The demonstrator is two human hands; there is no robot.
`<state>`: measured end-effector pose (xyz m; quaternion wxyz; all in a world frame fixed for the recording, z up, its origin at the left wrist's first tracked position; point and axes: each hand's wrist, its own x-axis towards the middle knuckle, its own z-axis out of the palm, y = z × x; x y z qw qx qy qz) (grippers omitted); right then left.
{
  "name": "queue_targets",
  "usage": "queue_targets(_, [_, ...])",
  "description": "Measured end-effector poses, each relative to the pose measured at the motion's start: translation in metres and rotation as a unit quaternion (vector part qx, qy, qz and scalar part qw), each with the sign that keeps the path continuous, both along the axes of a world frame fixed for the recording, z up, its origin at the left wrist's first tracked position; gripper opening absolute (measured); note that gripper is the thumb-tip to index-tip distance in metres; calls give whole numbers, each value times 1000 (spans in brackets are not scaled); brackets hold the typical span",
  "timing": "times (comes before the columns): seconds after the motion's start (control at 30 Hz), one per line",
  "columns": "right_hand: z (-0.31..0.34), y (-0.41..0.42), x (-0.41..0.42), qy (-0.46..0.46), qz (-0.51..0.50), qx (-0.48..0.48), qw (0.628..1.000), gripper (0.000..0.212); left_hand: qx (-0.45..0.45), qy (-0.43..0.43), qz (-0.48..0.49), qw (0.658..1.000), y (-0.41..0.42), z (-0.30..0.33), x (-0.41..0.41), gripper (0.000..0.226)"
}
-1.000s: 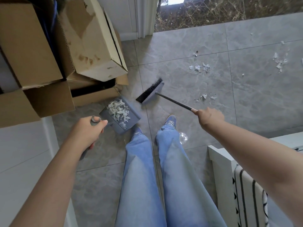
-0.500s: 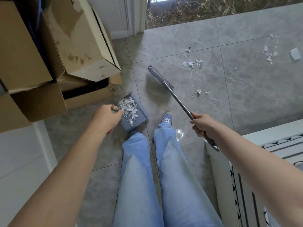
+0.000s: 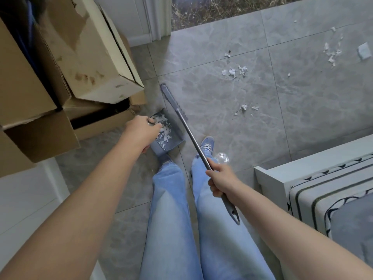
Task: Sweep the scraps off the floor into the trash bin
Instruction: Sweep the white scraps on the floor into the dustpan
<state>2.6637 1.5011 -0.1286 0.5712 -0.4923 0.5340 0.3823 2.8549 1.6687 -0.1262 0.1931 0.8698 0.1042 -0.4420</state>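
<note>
Floor [image 3: 302, 110]: we saw grey marbled tiles, with a person standing on them in light blue jeans and blue sneakers.
Cardboard boxes [image 3: 66, 63]: we saw several stacked at the left, the upper one tilted over an open one beneath it.
White furniture [image 3: 286, 174]: we saw it at the right, topped with a striped, patterned cloth.
Broom [image 3: 186, 126]: the right hand [image 3: 222, 181] was wrapped round the metal handle near its grey end; the head lay away from the person, just beside the dustpan, and we could not tell whether it touched the tiles.
Dustpan [image 3: 168, 141]: the left hand [image 3: 142, 131] was closed on its handle top; the blue-grey pan sat in front of the person's left foot, below the boxes.
Scraps in the pan [image 3: 164, 129]: we saw white paper bits heaped inside it.
Scraps on the floor [image 3: 235, 71]: we saw small clusters well apart from the pan, one mid-floor, one nearer the feet [image 3: 245, 108], one far right [image 3: 333, 54].
Clear ball [image 3: 222, 158]: we saw it by the right foot.
</note>
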Motion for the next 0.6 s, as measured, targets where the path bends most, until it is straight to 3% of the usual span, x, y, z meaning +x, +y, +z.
queue_targets(0.27, [-31, -6, 30, -4, 58, -73, 996, 61, 12, 0, 27, 1000, 1, 2, 7, 30])
queue_targets(0.43, [-27, 10, 26, 21, 4, 26, 999, 35, 18, -20, 17, 999, -1, -5, 6, 30])
queue_targets(0.6, [-5, 7, 16, -35, 19, -22, 999, 52, 4, -36, 25, 999, -7, -7, 7, 30])
